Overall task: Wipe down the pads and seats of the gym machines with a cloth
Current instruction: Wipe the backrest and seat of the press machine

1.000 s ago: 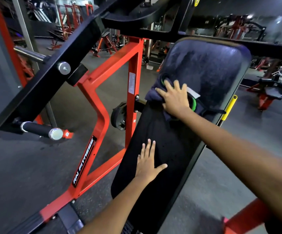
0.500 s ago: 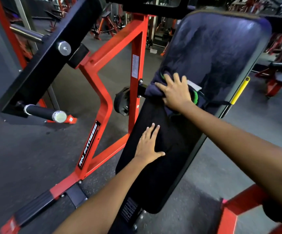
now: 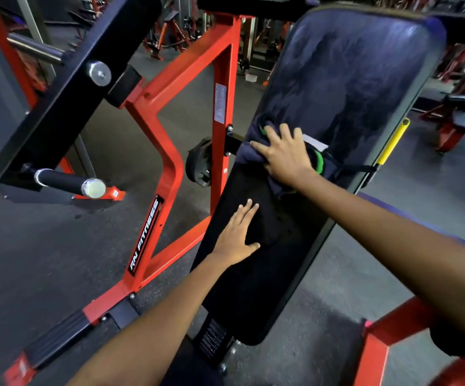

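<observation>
Fingers [image 3: 287,136] of right hand [image 3: 285,158] spread and pressed flat on dark cloth [image 3: 249,154], pinning it against long black pad [image 3: 253,288] about midway up its length; no curl around the fabric. Cloth bunched under the palm, green trim [image 3: 319,162] showing at the right side and a white tag [image 3: 313,143] just past the fingertips. Left hand [image 3: 238,238] lower down on the same pad, palm flat, digits straight and close together, thumb out to the right, holding nothing. Upper part of pad streaked and dull, lower part plain black. Yellow lever [image 3: 391,142] poking out along the pad's right edge. Red frame [image 3: 170,168] to the left, carrying a black sticker with white lettering "RN FITNESS" [image 3: 146,235] running up the tube; pale label [image 3: 220,103] on the upright post, text too blurred to read. Black arm [image 3: 66,93] crossing upper left, with a chrome-capped peg [image 3: 93,188] at its lower end. Ridged black plate with small unreadable print below the pad's bottom edge. Grey rubber floor [image 3: 44,246] underneath
</observation>
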